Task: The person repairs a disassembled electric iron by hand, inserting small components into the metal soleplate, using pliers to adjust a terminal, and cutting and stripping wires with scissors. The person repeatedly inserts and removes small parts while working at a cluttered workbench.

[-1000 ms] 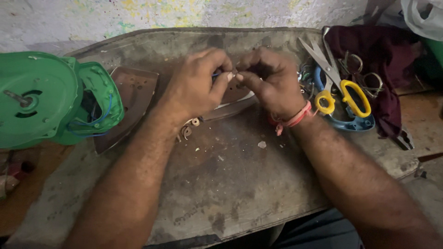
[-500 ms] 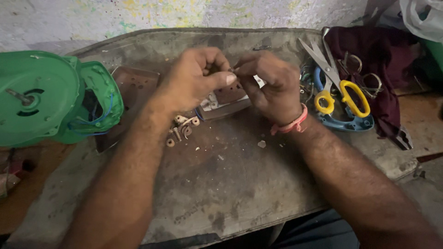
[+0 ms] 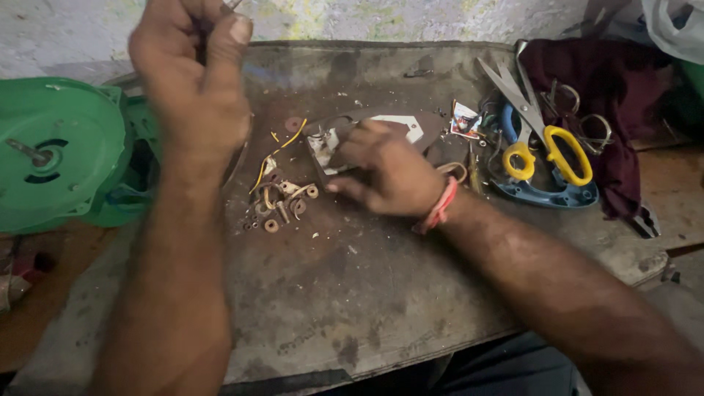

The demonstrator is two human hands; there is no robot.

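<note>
While sitting far left beside the worn bench (image 3: 352, 308), green motor housing (image 3: 55, 150) staying untouched. Moving rightward: left hand (image 3: 194, 88), having been lowered and joined with the other a moment earlier, now lifting high and blurred, fingers pinching shut on something thin, too small to be telling what. Lying below it, loose washers (image 3: 282, 205) and a yellow wire (image 3: 279, 150), now uncovered. Pressing flat on the metal plate (image 3: 400, 128) at bench centre, right hand (image 3: 389, 172), fingers spread, gripping nothing, pink band at the wrist. Meaning, likely, a small part being pulled free and the hands now working apart. Crowding the right: yellow scissors (image 3: 550, 143), blue tray (image 3: 543, 192), maroon cloth (image 3: 616, 88), hemming in reach on that side.
</note>
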